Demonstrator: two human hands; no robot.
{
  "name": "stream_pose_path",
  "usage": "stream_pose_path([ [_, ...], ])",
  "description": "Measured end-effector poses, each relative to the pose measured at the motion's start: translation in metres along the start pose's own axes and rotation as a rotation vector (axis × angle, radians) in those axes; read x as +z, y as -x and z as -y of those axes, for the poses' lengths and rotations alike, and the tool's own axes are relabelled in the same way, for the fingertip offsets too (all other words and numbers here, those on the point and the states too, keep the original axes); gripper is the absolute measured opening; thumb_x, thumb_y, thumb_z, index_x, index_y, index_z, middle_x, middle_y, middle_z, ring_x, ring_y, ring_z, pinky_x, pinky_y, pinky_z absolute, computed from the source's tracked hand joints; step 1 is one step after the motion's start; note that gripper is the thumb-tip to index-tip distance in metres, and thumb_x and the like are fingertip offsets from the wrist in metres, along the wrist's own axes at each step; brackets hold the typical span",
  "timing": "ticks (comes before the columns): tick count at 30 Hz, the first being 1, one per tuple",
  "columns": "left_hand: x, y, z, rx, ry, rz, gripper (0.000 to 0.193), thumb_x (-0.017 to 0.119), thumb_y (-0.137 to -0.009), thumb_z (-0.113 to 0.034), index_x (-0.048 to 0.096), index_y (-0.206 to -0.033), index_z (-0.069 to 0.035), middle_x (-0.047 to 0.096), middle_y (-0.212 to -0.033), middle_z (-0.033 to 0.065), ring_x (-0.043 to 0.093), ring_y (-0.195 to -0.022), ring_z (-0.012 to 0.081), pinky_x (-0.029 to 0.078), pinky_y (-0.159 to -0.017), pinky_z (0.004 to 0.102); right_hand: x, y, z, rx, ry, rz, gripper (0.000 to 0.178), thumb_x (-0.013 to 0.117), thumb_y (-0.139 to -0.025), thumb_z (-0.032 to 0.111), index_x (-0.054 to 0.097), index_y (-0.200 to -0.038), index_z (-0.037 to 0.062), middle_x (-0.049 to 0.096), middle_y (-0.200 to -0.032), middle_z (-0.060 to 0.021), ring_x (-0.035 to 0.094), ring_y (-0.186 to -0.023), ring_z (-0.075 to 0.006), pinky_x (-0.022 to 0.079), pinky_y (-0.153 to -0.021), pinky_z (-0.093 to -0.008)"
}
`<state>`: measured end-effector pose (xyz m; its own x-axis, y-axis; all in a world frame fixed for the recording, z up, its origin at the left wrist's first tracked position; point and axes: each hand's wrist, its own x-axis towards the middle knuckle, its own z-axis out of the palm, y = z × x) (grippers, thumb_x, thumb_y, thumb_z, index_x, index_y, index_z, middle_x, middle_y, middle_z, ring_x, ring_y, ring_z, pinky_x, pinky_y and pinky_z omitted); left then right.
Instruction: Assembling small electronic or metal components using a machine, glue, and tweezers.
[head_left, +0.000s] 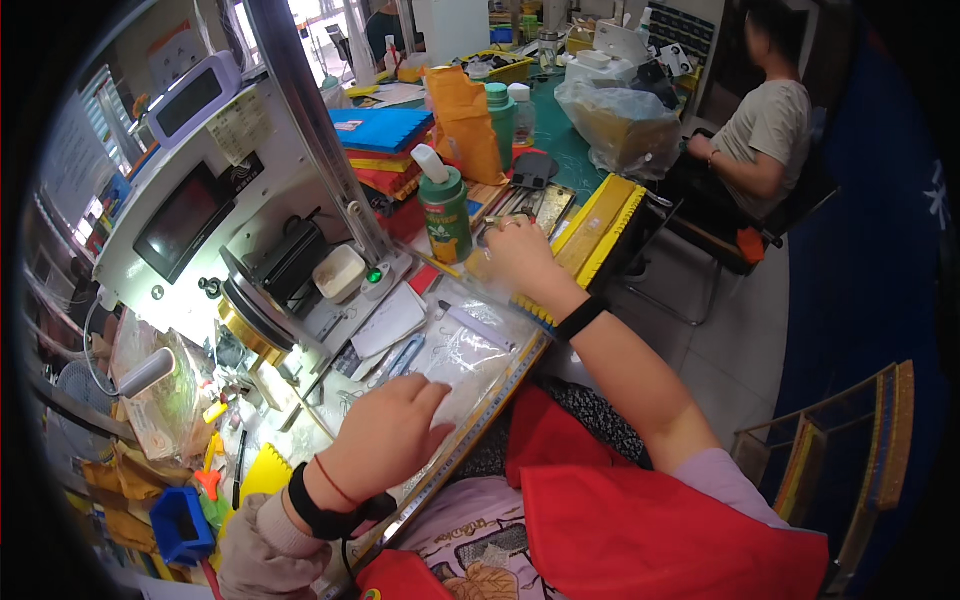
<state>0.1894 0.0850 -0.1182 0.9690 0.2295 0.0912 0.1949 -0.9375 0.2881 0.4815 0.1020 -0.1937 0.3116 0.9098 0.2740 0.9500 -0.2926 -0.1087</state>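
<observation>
My left hand [388, 432] hovers above the near edge of the bench, fingers stretched out and thumb apart, holding nothing that I can see. Beyond its fingertips lie a clear plastic bag [480, 365], a pale lilac pen-shaped tool [478, 325] and grey-blue tweezers-like tool [406, 354]. My right hand [520, 254] reaches to the bench's far right corner, with curled fingers and a ring. It is beside a green bottle [446, 222] with a white top and a tray of metal pieces [545, 208]. What its fingertips hold, if anything, is hidden.
A white machine with a dark screen [183, 222] and a metal column stands at left. Yellow trays [610, 225] flank the right side. An orange bag [462, 125] and blue folders [382, 130] stand behind. A seated person [765, 130] is at far right. A blue bin [182, 525] sits lower left.
</observation>
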Motion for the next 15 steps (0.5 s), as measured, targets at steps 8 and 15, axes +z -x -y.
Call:
stream_pose_path([
  [8, 0.015, -0.071, 0.043, -0.061, 0.015, -0.227, 0.031, 0.068, -0.083, -0.010, 0.057, -0.112, -0.003, 0.060, -0.096, 0.0157, 0.062, -0.087, 0.0349, 0.051, -0.074, 0.0402, 0.009, 0.023, -0.002, -0.009, -0.474, -0.163, 0.027, 0.074, -0.079, 0.014, 0.057, -0.098, 0.0040, 0.065, -0.100, -0.0146, 0.062, -0.099, -0.0340, 0.048, -0.084, -0.0438],
  [15, 0.021, -0.113, 0.050, 0.049, 0.034, -0.530, 0.020, 0.067, -0.083, -0.008, 0.061, -0.101, -0.005, 0.061, -0.094, 0.0131, 0.062, -0.084, 0.0349, 0.051, -0.072, 0.0416, -0.026, 0.062, 0.019, -0.116, -0.994, -0.383, 0.024, 0.069, -0.083, 0.002, 0.053, -0.102, 0.0019, 0.062, -0.091, -0.0134, 0.064, -0.086, -0.0293, 0.051, -0.076, -0.0368],
])
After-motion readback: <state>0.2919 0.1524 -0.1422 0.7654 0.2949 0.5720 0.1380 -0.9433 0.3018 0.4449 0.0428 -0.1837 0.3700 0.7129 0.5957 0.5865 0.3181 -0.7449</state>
